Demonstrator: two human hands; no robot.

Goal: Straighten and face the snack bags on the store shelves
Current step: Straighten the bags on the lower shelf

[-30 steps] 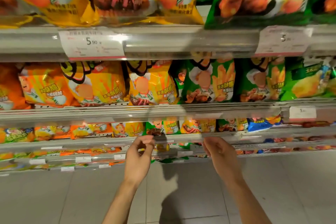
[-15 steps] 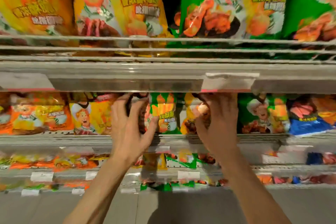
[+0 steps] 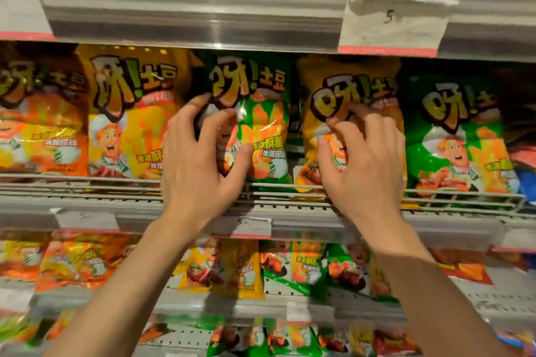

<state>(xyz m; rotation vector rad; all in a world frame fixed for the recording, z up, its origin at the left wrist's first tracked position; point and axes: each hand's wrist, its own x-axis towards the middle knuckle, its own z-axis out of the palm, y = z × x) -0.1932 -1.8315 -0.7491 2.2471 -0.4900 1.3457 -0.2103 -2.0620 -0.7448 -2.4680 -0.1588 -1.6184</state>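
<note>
Facing is underway: green bag [image 3: 255, 122] is gripped by left hand [image 3: 200, 159], yellow bag [image 3: 348, 113] at 3 o'clock pinched by right hand [image 3: 359, 162]; squaring both seems called for next.

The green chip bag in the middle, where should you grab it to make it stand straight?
Hold the green bag by its two side edges, coming straight in from the front. It stands upright behind the shelf's low front rail, so its bottom is blocked and its puffy face would slip. The left hand already spreads its fingers across the bag's left part; I can't tell if they grip it.
</note>
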